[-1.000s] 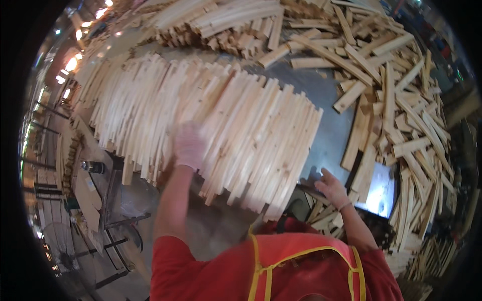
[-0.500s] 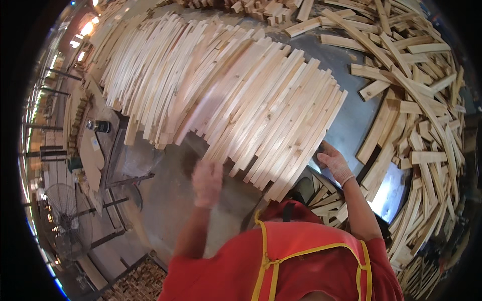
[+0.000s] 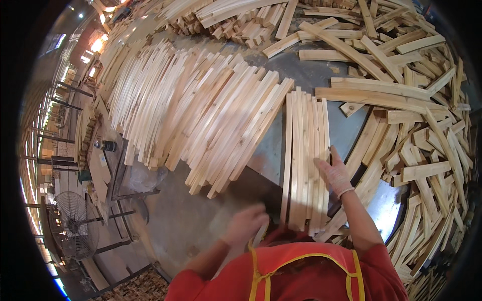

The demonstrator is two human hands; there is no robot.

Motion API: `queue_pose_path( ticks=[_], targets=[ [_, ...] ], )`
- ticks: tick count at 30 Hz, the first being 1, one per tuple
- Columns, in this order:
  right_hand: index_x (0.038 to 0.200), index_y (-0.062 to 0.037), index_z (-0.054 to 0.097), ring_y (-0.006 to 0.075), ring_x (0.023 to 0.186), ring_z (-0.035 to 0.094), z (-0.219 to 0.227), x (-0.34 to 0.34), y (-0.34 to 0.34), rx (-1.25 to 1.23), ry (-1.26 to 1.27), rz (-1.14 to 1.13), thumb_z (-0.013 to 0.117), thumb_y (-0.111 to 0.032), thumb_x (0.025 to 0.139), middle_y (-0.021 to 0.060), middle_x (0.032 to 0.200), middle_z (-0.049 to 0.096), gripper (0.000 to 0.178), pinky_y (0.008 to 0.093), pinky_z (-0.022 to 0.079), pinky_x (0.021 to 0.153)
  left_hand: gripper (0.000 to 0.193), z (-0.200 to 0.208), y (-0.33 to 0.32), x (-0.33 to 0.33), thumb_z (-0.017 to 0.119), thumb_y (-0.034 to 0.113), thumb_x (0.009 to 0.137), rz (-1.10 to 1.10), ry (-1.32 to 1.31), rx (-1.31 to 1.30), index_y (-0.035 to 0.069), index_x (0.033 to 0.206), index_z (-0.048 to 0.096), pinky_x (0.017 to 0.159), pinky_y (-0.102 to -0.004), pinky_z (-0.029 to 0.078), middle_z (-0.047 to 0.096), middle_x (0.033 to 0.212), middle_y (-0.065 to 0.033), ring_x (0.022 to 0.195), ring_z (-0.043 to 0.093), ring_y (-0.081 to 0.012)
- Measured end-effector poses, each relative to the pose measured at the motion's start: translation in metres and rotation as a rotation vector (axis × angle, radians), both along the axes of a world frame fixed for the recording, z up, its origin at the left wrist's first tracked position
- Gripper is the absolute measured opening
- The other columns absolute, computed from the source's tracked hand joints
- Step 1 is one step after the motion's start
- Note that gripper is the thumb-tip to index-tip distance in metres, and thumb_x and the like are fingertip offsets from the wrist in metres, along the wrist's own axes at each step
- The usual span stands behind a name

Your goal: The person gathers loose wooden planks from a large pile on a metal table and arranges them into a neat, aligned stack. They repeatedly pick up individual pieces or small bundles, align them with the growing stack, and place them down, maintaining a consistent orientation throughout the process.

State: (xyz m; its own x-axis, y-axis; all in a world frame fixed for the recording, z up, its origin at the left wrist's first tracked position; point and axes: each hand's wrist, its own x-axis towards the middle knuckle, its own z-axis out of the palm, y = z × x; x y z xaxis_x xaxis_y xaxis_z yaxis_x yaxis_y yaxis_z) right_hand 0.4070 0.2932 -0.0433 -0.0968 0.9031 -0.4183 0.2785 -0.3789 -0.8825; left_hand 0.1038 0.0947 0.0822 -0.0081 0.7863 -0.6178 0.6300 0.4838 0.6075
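Our right hand [image 3: 335, 174], fingers spread, touches the small row of wooden strips [image 3: 304, 150] at its three o'clock; toward seven, our left hand [image 3: 246, 223] blurs, its grip unclear.

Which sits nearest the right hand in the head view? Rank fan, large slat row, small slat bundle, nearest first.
1. Small slat bundle: immediately left of the right hand.
2. Large slat row: beyond it, upper left.
3. Fan: far lower left.
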Motion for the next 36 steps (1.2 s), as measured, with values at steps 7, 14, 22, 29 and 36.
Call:
queue_pose_path(
  ticks=[7, 14, 22, 29, 36],
  targets=[
    [0.138, 0.0102, 0.056, 0.0269, 0.115, 0.069, 0.006, 0.003, 0.039, -0.115, -0.072, 0.149, 0.077, -0.032, 0.093, 0.0228, 0.126, 0.072, 0.065, 0.0379, 0.054, 0.099, 0.083, -0.078, 0.182, 0.062, 0.064, 0.062, 0.09, 0.071, 0.283, 0.172, -0.001, 0.143, 0.057, 0.109, -0.0489, 0.048, 0.062, 0.13, -0.0276, 0.126, 0.061, -0.0428],
    [0.135, 0.0026, 0.058, 0.0239, 0.105, 0.07, 0.072, 0.011, 0.014, -0.063, 0.252, -0.166, 0.079, -0.007, 0.089, 0.0139, 0.12, 0.072, 0.052, 0.0354, 0.057, 0.094, 0.093, -0.004, 0.196, 0.111, 0.076, 0.048, 0.084, 0.083, 0.205, 0.502, -0.004, 0.153, 0.042, 0.111, -0.0507, 0.047, 0.052, 0.143, -0.0279, 0.132, 0.055, -0.0444],
    [0.152, -0.0015, 0.049, 0.0189, 0.117, 0.061, 0.262, -0.028, -0.008, 0.682, 0.312, -0.233, 0.076, -0.011, 0.092, 0.0105, 0.136, 0.064, 0.067, 0.0335, 0.05, 0.102, 0.1, 0.154, 0.192, 0.077, 0.085, 0.026, 0.077, 0.174, -0.151, 1.291, 0.0, 0.16, 0.036, 0.111, -0.0505, 0.046, 0.052, 0.143, -0.0222, 0.13, 0.053, -0.0433],
    [0.158, -0.0025, 0.045, 0.0208, 0.14, 0.052, 0.053, -0.048, -0.065, 0.348, 0.465, -0.175, 0.058, -0.045, 0.108, 0.0106, 0.156, 0.055, 0.067, 0.0393, 0.044, 0.118, 0.074, -0.04, 0.143, -0.013, 0.065, 0.023, 0.096, -0.304, 0.153, 1.092, 0.007, 0.162, 0.034, 0.121, -0.0453, 0.039, 0.051, 0.151, -0.0207, 0.138, 0.052, -0.0394],
    [0.153, -0.0013, 0.046, 0.0366, 0.141, 0.054, 0.017, -0.103, -0.072, 0.319, -1.094, 0.465, 0.064, -0.019, 0.09, 0.025, 0.143, 0.062, 0.068, 0.0434, 0.046, 0.116, 0.057, -0.069, 0.141, -0.081, 0.054, 0.018, 0.098, -0.991, 0.882, 0.681, 0.001, 0.152, 0.05, 0.117, -0.0401, 0.041, 0.053, 0.153, -0.0137, 0.141, 0.051, -0.0287]
  ],
)
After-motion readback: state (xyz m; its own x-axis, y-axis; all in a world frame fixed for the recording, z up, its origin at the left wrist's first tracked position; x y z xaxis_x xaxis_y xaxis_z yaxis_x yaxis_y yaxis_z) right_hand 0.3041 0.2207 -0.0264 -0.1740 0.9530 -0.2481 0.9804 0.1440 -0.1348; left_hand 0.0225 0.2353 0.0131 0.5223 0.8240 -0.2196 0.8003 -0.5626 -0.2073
